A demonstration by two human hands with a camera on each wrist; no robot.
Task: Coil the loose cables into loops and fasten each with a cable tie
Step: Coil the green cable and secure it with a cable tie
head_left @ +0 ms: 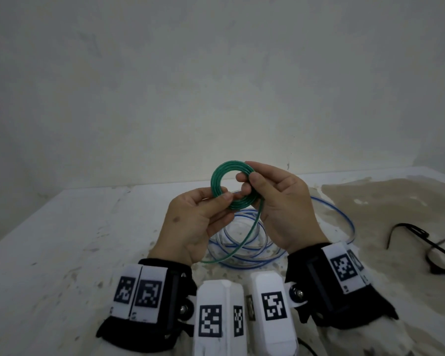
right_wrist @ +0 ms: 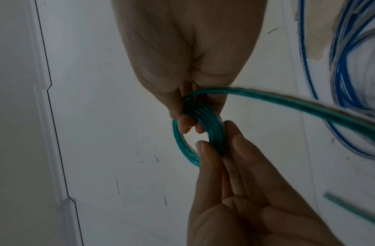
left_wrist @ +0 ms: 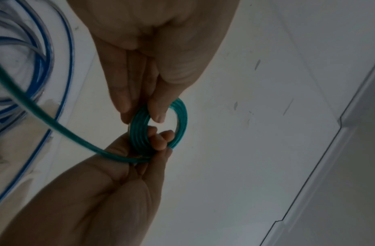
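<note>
Black wrist straps (head_left: 162, 299) with white coded blocks are seen lowest in the head view. Beyond them a blue-striped clear cable (head_left: 244, 242) lies coiled on the stained white table (head_left: 62, 240), directly under the hands, with black cable ties (head_left: 432, 250) well to the right. A green cable (head_left: 217, 181), wound into a small coil, is held raised above the table. Its lower edge is pinched by the left hand (head_left: 193, 222), thumb over fingers; its right side is gripped by the right hand (head_left: 280, 201), fingers curled through the ring. A loose green tail hangs down over the blue coil.
</note>
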